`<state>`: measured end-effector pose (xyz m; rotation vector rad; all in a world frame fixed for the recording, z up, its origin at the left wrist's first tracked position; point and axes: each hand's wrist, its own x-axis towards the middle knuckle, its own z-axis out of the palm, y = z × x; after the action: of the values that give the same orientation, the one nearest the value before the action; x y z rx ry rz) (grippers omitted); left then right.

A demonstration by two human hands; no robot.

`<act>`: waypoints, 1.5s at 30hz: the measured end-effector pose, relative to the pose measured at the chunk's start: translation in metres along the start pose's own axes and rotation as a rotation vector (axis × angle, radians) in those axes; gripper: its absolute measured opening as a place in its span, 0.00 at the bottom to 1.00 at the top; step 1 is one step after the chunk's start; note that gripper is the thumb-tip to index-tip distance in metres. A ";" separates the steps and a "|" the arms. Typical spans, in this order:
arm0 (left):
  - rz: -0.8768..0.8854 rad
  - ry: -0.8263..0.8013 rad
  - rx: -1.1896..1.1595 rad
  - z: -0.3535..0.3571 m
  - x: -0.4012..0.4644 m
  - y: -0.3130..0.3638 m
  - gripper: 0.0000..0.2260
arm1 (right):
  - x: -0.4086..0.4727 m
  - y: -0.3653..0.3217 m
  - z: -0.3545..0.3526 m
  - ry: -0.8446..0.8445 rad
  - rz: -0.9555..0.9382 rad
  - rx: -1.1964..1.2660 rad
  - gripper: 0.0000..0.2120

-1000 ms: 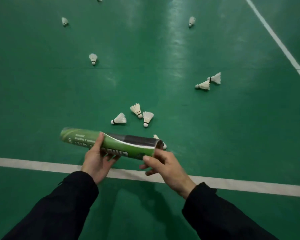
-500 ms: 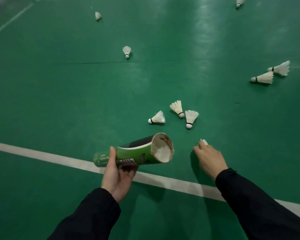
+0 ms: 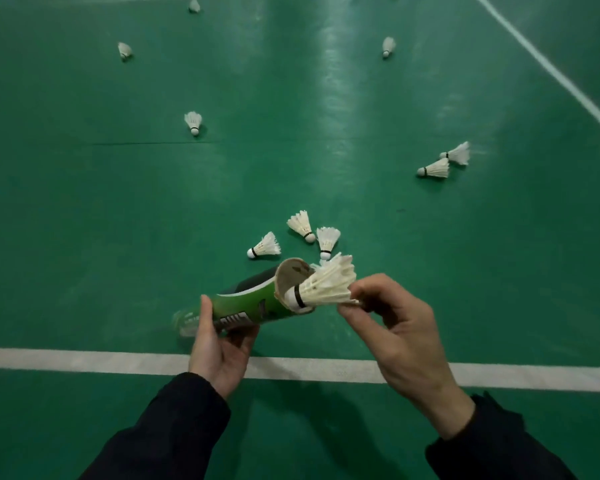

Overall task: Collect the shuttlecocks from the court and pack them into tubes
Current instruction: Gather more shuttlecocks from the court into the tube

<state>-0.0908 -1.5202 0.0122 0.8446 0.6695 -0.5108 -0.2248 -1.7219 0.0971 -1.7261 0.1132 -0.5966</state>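
Note:
My left hand (image 3: 219, 355) grips a green cardboard tube (image 3: 250, 306) from below, its open mouth turned up and to the right. My right hand (image 3: 399, 330) pinches the feather end of a white shuttlecock (image 3: 326, 285), whose cork sits just inside the tube's mouth. Three shuttlecocks lie on the floor right behind the tube: one on its side (image 3: 264, 247) and two close together (image 3: 302, 226) (image 3: 327, 241). A pair lies to the right (image 3: 435, 169) (image 3: 457, 154). More lie further off (image 3: 193, 122) (image 3: 124, 50) (image 3: 388, 46).
The green court floor (image 3: 84, 220) stretches ahead. A white line (image 3: 84, 358) crosses under my hands. A second white line (image 3: 548, 67) runs diagonally at the upper right. Another shuttlecock (image 3: 194, 5) lies at the top edge.
My right hand has lifted a shuttlecock off the floor and brought it to the tube's mouth. The left hand has tipped the tube's open end upward.

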 end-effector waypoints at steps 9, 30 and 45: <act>0.040 -0.146 0.091 -0.001 -0.013 -0.001 0.36 | -0.011 -0.044 0.008 -0.342 -0.128 -0.679 0.10; 0.034 -0.158 0.015 -0.029 -0.024 0.034 0.33 | 0.003 -0.061 0.072 -0.688 0.598 -0.471 0.22; 0.318 0.178 0.078 -0.108 0.018 0.127 0.33 | 0.005 -0.026 0.068 0.054 0.737 0.210 0.18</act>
<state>-0.0317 -1.3637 0.0113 1.0572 0.6649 -0.1764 -0.1963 -1.6574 0.1144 -1.3330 0.6679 -0.0995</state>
